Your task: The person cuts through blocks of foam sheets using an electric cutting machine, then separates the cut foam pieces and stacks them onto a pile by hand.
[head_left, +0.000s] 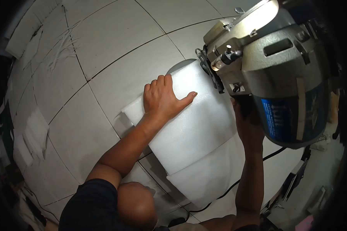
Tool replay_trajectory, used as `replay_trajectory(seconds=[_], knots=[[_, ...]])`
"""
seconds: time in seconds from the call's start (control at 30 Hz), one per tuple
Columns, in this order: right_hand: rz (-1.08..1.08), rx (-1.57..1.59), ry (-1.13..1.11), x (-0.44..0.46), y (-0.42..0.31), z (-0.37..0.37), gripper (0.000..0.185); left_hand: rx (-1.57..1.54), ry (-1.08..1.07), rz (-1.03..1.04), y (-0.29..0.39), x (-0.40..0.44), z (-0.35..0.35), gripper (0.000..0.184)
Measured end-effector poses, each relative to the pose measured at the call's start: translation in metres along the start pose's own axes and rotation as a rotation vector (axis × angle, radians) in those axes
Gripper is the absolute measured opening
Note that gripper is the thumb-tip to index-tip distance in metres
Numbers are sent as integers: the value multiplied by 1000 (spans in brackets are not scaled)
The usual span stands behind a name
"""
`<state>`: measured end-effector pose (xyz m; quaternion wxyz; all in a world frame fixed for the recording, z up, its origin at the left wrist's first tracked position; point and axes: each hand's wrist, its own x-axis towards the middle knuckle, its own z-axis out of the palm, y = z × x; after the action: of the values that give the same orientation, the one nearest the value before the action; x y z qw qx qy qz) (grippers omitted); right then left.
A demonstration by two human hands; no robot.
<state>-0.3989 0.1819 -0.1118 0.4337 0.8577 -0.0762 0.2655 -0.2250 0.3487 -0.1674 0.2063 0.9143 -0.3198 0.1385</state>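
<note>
White foam sheets (189, 131) lie in a stack in front of me, edges slightly askew. My left hand (158, 96) rests on the upper left part of the stack, thumb stretched out across it and the other fingers close together near its edge. Over the right side of the foam stands a large metal machine (254, 57) with a rounded housing and a blue label. My right hand (248, 123) is beside and partly under the machine; its fingers are hidden, so what it touches cannot be seen. A grey rounded plate (179, 66) shows beyond the foam.
A black cable (219, 196) runs below the foam toward the machine. White foam scraps (36, 133) and thin strips (61, 48) lie on the tiled floor (115, 50) to the left. My knee (137, 204) is close to the foam. Assorted items stand at the right edge.
</note>
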Motion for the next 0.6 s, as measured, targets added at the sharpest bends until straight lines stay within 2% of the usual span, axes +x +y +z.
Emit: replay_trajectory(seconds=[0.07,0.17,0.27,0.33,0.37,0.43,0.47,0.5,0.57,0.6], knots=[[11,29,-26,-10,-2,4,43,-4,15,15,2,-3,1,68],[-11,-45,-203,-21,-7,7,51,6,59,40,3,-7,5,69],[263,284,-6,2,-7,8,45,6,54,25,6,-9,4,70],[441,818,174,6,0,4,44,32,6,12,10,-13,3,73],[461,835,171,8,-5,15,44,54,-6,20,9,-13,10,73],[449,658,372,7,-4,24,46,73,23,-4,17,-18,12,74],[484,578,352,3,-10,38,47,77,49,14,19,-20,14,75],[589,617,129,4,-6,23,43,71,-3,-22,29,-23,6,76],[512,468,236,-8,-3,27,40,84,-25,-52,43,-30,2,77],[539,465,239,-4,-10,28,40,98,-23,-28,35,-31,3,77]])
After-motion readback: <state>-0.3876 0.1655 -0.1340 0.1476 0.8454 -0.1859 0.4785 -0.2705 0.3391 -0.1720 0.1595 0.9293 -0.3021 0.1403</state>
